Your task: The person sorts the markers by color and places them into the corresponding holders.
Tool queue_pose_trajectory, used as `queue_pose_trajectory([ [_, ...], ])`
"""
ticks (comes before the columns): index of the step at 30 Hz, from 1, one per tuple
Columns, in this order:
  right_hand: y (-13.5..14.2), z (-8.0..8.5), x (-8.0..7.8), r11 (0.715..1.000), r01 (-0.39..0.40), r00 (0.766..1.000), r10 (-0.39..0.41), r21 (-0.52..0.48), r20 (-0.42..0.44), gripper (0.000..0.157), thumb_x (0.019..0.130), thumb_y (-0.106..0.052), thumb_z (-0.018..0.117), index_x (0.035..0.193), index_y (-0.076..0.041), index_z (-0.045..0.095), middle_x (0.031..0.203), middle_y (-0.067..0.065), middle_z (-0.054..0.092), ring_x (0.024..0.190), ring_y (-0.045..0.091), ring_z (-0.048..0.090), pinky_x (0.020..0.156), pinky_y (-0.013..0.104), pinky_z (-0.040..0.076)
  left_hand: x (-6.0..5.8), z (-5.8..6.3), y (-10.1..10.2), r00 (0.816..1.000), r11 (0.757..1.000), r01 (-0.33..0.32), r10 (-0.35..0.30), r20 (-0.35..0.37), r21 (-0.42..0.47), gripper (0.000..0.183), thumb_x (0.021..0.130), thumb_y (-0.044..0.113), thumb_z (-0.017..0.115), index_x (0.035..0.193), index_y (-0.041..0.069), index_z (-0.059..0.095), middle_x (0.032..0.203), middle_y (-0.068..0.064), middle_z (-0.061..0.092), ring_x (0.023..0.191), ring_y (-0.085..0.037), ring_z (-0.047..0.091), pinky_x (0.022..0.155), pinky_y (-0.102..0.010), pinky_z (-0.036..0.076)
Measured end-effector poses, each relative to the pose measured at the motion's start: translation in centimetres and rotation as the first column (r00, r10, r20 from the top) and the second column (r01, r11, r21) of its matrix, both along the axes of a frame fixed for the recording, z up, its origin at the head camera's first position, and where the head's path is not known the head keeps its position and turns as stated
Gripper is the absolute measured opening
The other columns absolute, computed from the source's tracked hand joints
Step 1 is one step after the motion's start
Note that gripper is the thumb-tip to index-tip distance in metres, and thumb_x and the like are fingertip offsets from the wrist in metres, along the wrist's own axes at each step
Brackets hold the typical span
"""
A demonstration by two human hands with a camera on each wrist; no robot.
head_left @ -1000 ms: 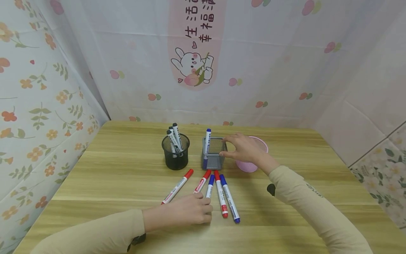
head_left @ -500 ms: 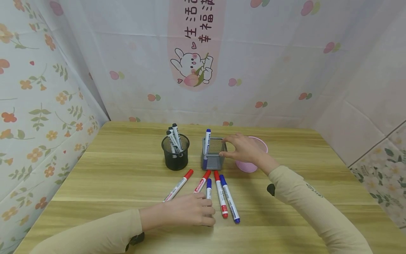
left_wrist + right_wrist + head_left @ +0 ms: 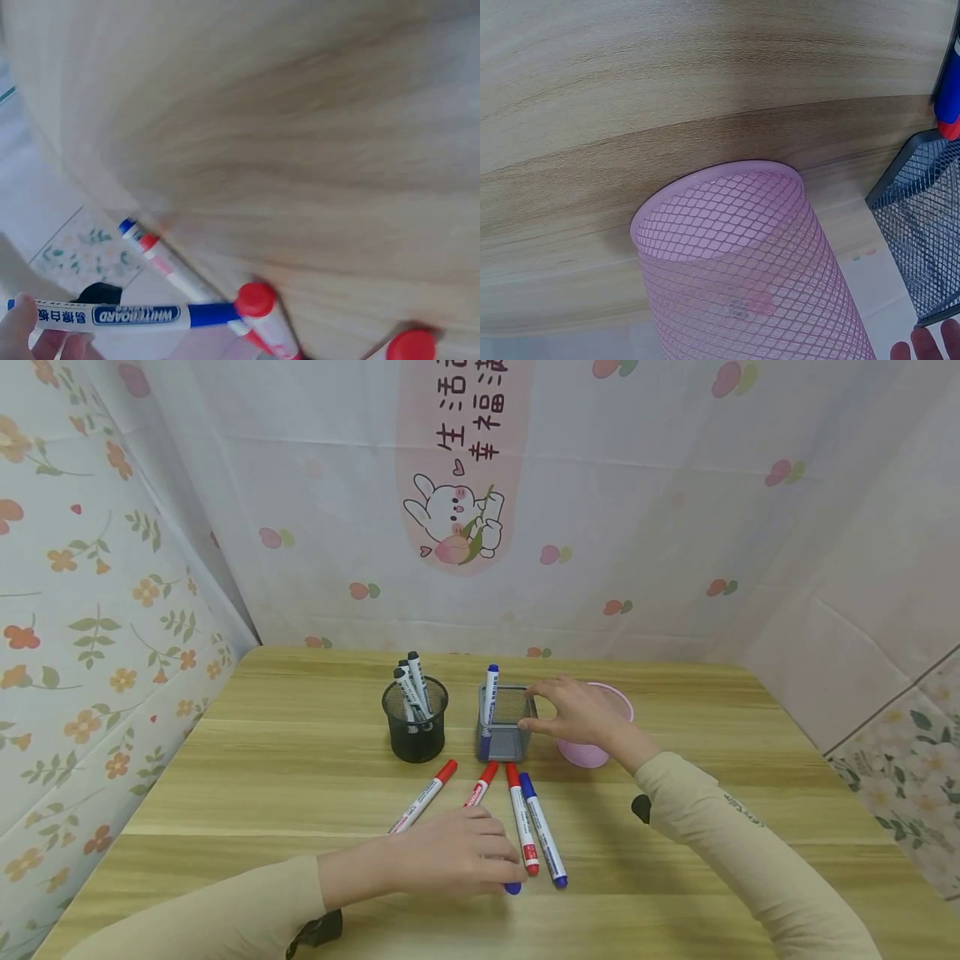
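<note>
Low over the near part of the table, my left hand [image 3: 457,852] pinches a blue whiteboard marker [image 3: 135,316]. In the head view only that marker's blue end [image 3: 513,888] shows past the fingers. My right hand [image 3: 581,714] grips the right side of a square grey mesh pen holder [image 3: 504,745], thumb at its front rim and fingers toward the back. One blue-capped marker [image 3: 491,693] stands in this holder. In front of it lie red markers [image 3: 423,797], one partly covered by my left hand, and another blue marker [image 3: 543,831].
A round black mesh pen holder [image 3: 416,743] with several black-capped markers [image 3: 414,683] stands to the left. Behind my right forearm is a pink mesh pen holder [image 3: 742,225], partly hidden in the head view. A printed cloth [image 3: 337,527] hangs behind the wooden table [image 3: 300,735].
My left hand has picked at the middle blue marker, drawing it back and slightly right; its cap, earlier seen beyond the fingers, is now hidden in the head view. My right hand stays put.
</note>
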State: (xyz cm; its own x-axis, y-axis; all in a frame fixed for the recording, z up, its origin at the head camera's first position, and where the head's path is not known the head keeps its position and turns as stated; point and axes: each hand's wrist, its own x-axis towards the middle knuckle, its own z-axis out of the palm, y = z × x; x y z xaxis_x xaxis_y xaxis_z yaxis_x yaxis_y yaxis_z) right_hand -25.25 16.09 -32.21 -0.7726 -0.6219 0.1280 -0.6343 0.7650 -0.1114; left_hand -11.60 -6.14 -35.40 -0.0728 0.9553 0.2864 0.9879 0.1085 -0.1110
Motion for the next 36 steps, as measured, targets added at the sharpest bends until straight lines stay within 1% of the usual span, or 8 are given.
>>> queue_pose_trajectory([
  [3, 0.0, 0.0, 0.0, 1.000, 0.001, 1.000, -0.001, 0.000, -0.002, 0.055, 0.078, -0.051, 0.058, 0.111, -0.007, 0.059, 0.112, 0.006, 0.057, 0.108, 0.030, 0.046, 0.083, 0.044, 0.040, 0.0, 0.6, -0.1, 0.992, 0.996, -0.019, 0.008, 0.126, 0.086, 0.026, 0.084, 0.029, 0.061, 0.107, 0.018, 0.061, 0.100, 0.010, 0.060, 0.092, -0.004, 0.049, 0.087, -0.015, 0.029],
  [6, 0.0, 0.0, 0.0, 1.000, 0.003, 1.000, -0.003, 0.002, -0.007, 0.055, 0.078, -0.052, 0.057, 0.111, -0.008, 0.059, 0.112, 0.006, 0.057, 0.108, 0.029, 0.046, 0.082, 0.043, 0.041, -0.1, 1.1, -0.2, 0.972, 0.985, -0.030, -0.010, 0.234, 0.167, 0.025, 0.084, 0.027, 0.061, 0.106, 0.015, 0.062, 0.095, 0.010, 0.061, 0.087, -0.002, 0.049, 0.084, -0.013, 0.030],
  [9, 0.0, -0.1, 0.0, 1.000, -0.002, 1.000, 0.002, 0.000, -0.014, 0.055, 0.078, -0.052, 0.057, 0.111, -0.008, 0.059, 0.112, 0.006, 0.057, 0.108, 0.030, 0.047, 0.082, 0.044, 0.041, -0.3, 1.8, -0.4, 0.950, 0.966, -0.046, -0.036, 0.311, 0.253, 0.024, 0.085, 0.026, 0.060, 0.104, 0.013, 0.063, 0.093, 0.009, 0.062, 0.082, -0.001, 0.050, 0.079, -0.012, 0.033],
  [16, 0.0, -0.1, 0.0, 1.000, -0.011, 1.000, 0.011, -0.004, -0.020, 0.055, 0.078, -0.051, 0.058, 0.111, -0.007, 0.059, 0.111, 0.007, 0.058, 0.106, 0.030, 0.048, 0.083, 0.044, 0.041, -0.8, 3.9, -1.0, 0.889, 0.906, -0.142, -0.060, 0.453, 0.398, 0.024, 0.083, 0.023, 0.062, 0.103, 0.010, 0.063, 0.091, 0.008, 0.063, 0.080, -0.004, 0.051, 0.073, -0.015, 0.038],
  [24, 0.1, -0.1, -0.1, 1.000, -0.008, 1.000, 0.008, -0.006, -0.010, 0.054, 0.078, -0.050, 0.058, 0.111, -0.008, 0.058, 0.111, 0.008, 0.057, 0.107, 0.029, 0.048, 0.083, 0.044, 0.040, -2.1, 5.9, -0.9, 0.859, 0.847, -0.190, -0.101, 0.501, 0.496, 0.023, 0.083, 0.018, 0.062, 0.101, 0.004, 0.062, 0.091, 0.003, 0.063, 0.080, -0.006, 0.051, 0.068, -0.019, 0.041],
  [28, 0.1, 0.0, -0.1, 1.000, -0.012, 1.000, 0.012, -0.004, -0.006, 0.054, 0.078, -0.050, 0.058, 0.112, -0.007, 0.058, 0.112, 0.008, 0.057, 0.108, 0.030, 0.047, 0.085, 0.045, 0.039, -2.7, 6.6, -0.7, 0.862, 0.837, -0.214, -0.081, 0.501, 0.504, 0.024, 0.084, 0.021, 0.061, 0.101, 0.005, 0.062, 0.091, 0.003, 0.062, 0.081, -0.004, 0.050, 0.066, -0.020, 0.041],
  [31, 0.2, 0.0, -0.1, 1.000, -0.009, 1.000, 0.009, -0.002, 0.000, 0.055, 0.079, -0.050, 0.058, 0.113, -0.007, 0.058, 0.113, 0.009, 0.056, 0.109, 0.031, 0.046, 0.086, 0.046, 0.038, -3.1, 7.0, -0.6, 0.869, 0.836, -0.224, -0.061, 0.492, 0.500, 0.022, 0.081, 0.015, 0.065, 0.100, 0.005, 0.062, 0.088, 0.004, 0.060, 0.079, -0.005, 0.050, 0.066, -0.019, 0.041],
  [36, 0.2, 0.0, -0.1, 1.000, -0.012, 1.000, 0.012, 0.002, -0.009, 0.055, 0.079, -0.050, 0.058, 0.113, -0.007, 0.057, 0.114, 0.010, 0.056, 0.109, 0.031, 0.046, 0.086, 0.046, 0.038, -4.1, 7.5, -0.5, 0.866, 0.829, -0.245, -0.046, 0.497, 0.503, 0.022, 0.079, 0.009, 0.066, 0.100, 0.003, 0.062, 0.086, 0.003, 0.059, 0.081, -0.006, 0.051, 0.066, -0.019, 0.042],
])
